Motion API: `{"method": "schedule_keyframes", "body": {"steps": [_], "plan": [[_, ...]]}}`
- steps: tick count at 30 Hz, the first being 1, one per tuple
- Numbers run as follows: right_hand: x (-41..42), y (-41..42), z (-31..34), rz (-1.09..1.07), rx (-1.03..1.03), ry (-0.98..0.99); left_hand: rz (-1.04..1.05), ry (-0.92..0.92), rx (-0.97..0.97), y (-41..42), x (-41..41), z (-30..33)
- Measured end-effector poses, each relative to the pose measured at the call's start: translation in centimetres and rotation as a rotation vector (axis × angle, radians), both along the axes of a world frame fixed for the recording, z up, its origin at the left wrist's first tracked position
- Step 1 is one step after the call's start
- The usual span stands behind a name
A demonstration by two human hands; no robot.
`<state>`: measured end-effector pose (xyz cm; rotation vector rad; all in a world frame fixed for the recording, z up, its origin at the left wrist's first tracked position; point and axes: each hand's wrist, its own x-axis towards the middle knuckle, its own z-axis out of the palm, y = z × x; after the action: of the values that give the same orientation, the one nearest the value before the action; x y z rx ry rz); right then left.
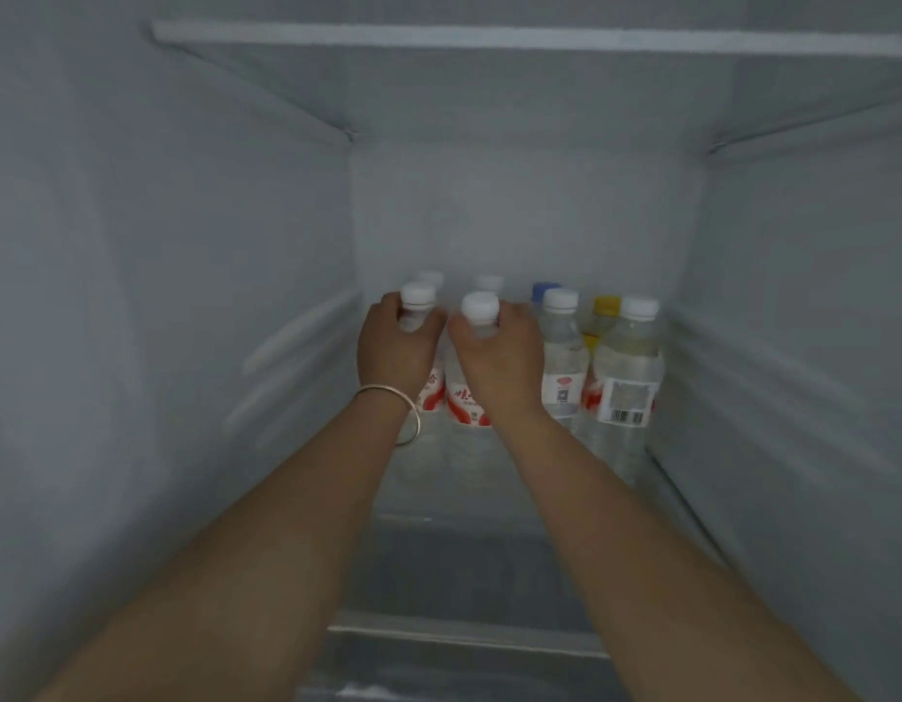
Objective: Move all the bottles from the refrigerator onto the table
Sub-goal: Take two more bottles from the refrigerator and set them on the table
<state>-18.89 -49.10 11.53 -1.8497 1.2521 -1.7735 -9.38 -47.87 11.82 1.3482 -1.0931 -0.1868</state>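
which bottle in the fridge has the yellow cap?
The yellow-capped bottle, back row, second from the right wall, tucked between two front white-capped bottles. Its neighbour has a blue cap; the rest are white.

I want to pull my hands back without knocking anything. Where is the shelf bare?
Bare: the shelf front under the forearms, and the strip beside the left wall. Crowded: the back, where bottles stand packed to the right wall, beside the right hand and left hand.

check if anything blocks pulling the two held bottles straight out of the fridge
Nothing visible does. The left hand and right hand grip the two front-left bottles; the shelf toward the camera is bare.
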Motion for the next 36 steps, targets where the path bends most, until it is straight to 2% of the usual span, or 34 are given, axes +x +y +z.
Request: {"method": "schedule_keyframes", "body": {"steps": [3,10,15,20,23,31,36], "plan": [[0.2,1.2,-0.9,0.076,0.081,-0.079,-0.017,0.092,-0.025,1.0,0.0,-0.5],[-0.7,5.7,-1.2,0.079,0.030,-0.259,0.001,0.122,-0.182,5.4,-1.3,-1.2],[-3.2,11.4,1.2,0.104,0.042,-0.239,-0.025,0.152,-0.230,10.8,-2.7,1.1],[-6.1,20.6,2.9,0.020,0.078,-0.151,-0.238,0.085,-0.192,19.9,-5.0,4.0],[-7.6,27.4,1.9,-0.086,0.095,-0.101,-0.367,0.034,-0.127,26.2,-6.1,3.6],[-13.5,46.7,-4.8,-0.409,0.321,-0.309,-0.779,0.061,0.132,41.7,-11.0,-4.2],[-19.2,57.9,-8.7,-0.615,0.395,-0.346,-1.006,0.079,0.237,51.0,-16.9,-8.2]]}}
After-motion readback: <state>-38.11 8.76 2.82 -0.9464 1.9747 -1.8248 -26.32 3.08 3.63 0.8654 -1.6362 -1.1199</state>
